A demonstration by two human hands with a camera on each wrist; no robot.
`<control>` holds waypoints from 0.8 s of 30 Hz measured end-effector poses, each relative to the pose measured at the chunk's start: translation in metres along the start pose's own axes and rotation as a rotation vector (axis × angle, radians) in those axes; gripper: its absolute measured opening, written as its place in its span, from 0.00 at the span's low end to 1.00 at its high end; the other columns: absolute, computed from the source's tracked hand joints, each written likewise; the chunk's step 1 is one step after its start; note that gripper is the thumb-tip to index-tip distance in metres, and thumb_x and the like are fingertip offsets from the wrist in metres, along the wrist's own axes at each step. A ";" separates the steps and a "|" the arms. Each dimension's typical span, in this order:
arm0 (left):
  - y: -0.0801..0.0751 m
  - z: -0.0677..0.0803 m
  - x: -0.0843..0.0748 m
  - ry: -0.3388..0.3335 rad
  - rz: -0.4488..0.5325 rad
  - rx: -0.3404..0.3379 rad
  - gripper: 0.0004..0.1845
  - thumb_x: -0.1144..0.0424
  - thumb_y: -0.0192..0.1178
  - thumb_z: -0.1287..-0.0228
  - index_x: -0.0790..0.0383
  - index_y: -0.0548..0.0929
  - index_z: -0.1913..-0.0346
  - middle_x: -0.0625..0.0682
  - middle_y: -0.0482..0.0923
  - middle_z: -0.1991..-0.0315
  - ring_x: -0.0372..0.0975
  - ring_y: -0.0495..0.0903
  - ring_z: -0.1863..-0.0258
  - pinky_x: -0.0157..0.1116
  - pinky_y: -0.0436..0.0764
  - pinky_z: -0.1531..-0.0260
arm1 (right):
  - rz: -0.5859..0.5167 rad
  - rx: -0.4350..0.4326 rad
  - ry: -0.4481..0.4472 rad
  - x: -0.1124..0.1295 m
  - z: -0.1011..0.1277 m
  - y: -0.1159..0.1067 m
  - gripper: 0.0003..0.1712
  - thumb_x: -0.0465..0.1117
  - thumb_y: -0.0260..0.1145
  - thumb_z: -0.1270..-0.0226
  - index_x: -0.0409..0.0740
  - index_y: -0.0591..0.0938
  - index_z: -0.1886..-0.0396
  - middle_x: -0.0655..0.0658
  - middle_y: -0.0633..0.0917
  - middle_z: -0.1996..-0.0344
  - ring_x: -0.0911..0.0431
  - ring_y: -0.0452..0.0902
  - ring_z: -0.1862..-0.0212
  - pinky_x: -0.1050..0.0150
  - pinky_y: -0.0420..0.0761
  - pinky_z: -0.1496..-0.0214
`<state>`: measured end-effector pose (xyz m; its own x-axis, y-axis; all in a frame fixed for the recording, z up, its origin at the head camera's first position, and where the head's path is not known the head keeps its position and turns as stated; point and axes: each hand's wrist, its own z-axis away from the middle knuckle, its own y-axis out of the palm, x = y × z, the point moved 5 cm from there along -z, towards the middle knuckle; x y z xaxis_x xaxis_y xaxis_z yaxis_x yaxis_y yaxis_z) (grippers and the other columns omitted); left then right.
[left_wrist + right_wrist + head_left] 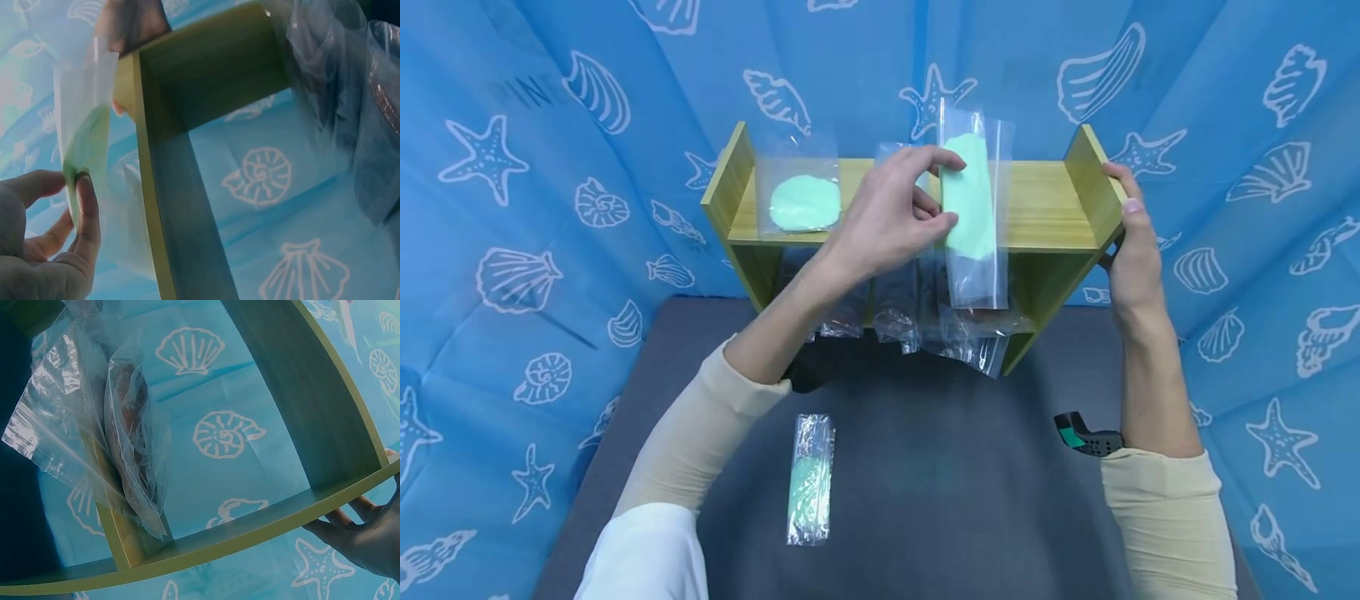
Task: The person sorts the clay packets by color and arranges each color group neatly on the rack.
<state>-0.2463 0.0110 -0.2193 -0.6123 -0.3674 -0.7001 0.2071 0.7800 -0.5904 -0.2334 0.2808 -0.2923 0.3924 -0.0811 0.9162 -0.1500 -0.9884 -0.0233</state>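
My left hand (887, 204) pinches the left edge of a clear zip bag (972, 200) with a flat, pale green slab inside. It holds the bag upright in front of the upper board of a small wooden shelf (1041, 204). In the left wrist view the bag (87, 137) appears nearly edge-on, between thumb and fingers. My right hand (1135, 258) grips the shelf's right side panel, its fingers (340, 519) partly behind the wood. On the upper board at left stands another bag with a rounded green piece (805, 202). A further bag (887, 150) is mostly hidden behind my left hand.
Several clear bags (895, 321) with dark or brownish contents hang over the lower board's front edge. A narrow bag with green contents (810, 483) lies on the dark grey table (940, 500). A blue shell-patterned curtain (572, 183) surrounds the table's back and sides.
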 end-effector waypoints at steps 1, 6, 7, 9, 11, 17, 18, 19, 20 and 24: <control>-0.001 -0.003 0.001 -0.019 0.013 0.010 0.26 0.70 0.66 0.37 0.61 0.75 0.36 0.54 0.72 0.44 0.32 0.82 0.66 0.26 0.80 0.62 | -0.007 0.000 -0.004 0.000 0.000 0.000 0.29 0.56 0.44 0.25 0.59 0.69 0.28 0.40 0.69 0.49 0.50 0.66 0.53 0.50 0.64 0.57; -0.001 -0.018 0.008 -0.105 0.032 0.055 0.26 0.68 0.66 0.36 0.58 0.75 0.35 0.54 0.73 0.41 0.31 0.84 0.67 0.29 0.79 0.64 | -0.024 -0.005 -0.008 -0.001 0.000 -0.002 0.29 0.55 0.44 0.26 0.58 0.70 0.28 0.39 0.69 0.49 0.50 0.66 0.53 0.55 0.67 0.59; -0.001 -0.021 0.010 -0.115 0.028 0.062 0.26 0.68 0.66 0.36 0.58 0.74 0.35 0.54 0.74 0.40 0.31 0.84 0.67 0.30 0.79 0.64 | -0.025 -0.009 -0.005 -0.001 0.000 -0.002 0.29 0.55 0.45 0.26 0.59 0.70 0.28 0.40 0.69 0.48 0.50 0.66 0.53 0.54 0.66 0.59; -0.001 -0.027 0.013 -0.129 0.016 0.074 0.26 0.68 0.65 0.35 0.59 0.74 0.34 0.54 0.74 0.39 0.32 0.84 0.68 0.31 0.79 0.64 | -0.025 -0.018 0.006 -0.001 0.000 -0.002 0.29 0.55 0.45 0.27 0.60 0.70 0.29 0.40 0.69 0.47 0.50 0.65 0.51 0.52 0.64 0.57; -0.001 -0.033 0.018 -0.142 0.005 0.082 0.26 0.67 0.65 0.35 0.59 0.74 0.34 0.54 0.74 0.37 0.33 0.84 0.66 0.31 0.78 0.62 | -0.020 -0.025 0.020 -0.001 -0.001 -0.002 0.29 0.56 0.45 0.27 0.61 0.70 0.29 0.41 0.69 0.46 0.51 0.65 0.50 0.50 0.63 0.56; 0.004 -0.045 0.033 -0.186 -0.054 0.136 0.27 0.66 0.65 0.36 0.57 0.73 0.34 0.51 0.76 0.41 0.35 0.82 0.60 0.31 0.79 0.60 | -0.003 -0.022 0.024 -0.002 0.000 -0.001 0.29 0.56 0.44 0.26 0.62 0.70 0.28 0.41 0.68 0.45 0.50 0.65 0.50 0.48 0.62 0.55; 0.005 -0.047 0.035 -0.186 -0.077 0.148 0.27 0.65 0.66 0.36 0.56 0.73 0.34 0.51 0.77 0.42 0.35 0.81 0.59 0.31 0.79 0.59 | -0.004 -0.023 0.019 -0.001 0.000 0.000 0.29 0.56 0.44 0.26 0.61 0.70 0.29 0.41 0.68 0.46 0.50 0.65 0.51 0.48 0.62 0.56; 0.007 -0.048 0.036 -0.179 -0.115 0.161 0.28 0.63 0.66 0.36 0.56 0.73 0.33 0.50 0.77 0.42 0.35 0.81 0.57 0.30 0.78 0.57 | -0.004 -0.024 0.015 -0.001 0.000 0.000 0.29 0.56 0.44 0.26 0.61 0.70 0.29 0.41 0.68 0.46 0.50 0.65 0.51 0.48 0.62 0.56; 0.008 -0.050 0.037 -0.170 -0.159 0.175 0.28 0.61 0.66 0.35 0.55 0.73 0.33 0.50 0.78 0.42 0.36 0.80 0.55 0.30 0.78 0.56 | -0.003 -0.026 0.014 -0.001 0.000 0.000 0.29 0.56 0.45 0.27 0.61 0.70 0.29 0.41 0.68 0.46 0.50 0.65 0.51 0.49 0.63 0.56; 0.013 -0.053 0.040 -0.125 -0.364 0.226 0.28 0.52 0.64 0.32 0.52 0.72 0.32 0.47 0.79 0.40 0.36 0.78 0.47 0.33 0.71 0.41 | -0.013 -0.037 0.018 0.000 0.000 -0.001 0.28 0.56 0.46 0.27 0.62 0.71 0.29 0.42 0.68 0.45 0.51 0.65 0.50 0.48 0.63 0.55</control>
<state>-0.3086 0.0336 -0.2336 -0.5821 -0.6668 -0.4654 0.1657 0.4631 -0.8707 -0.2334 0.2815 -0.2927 0.3784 -0.0652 0.9233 -0.1783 -0.9840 0.0036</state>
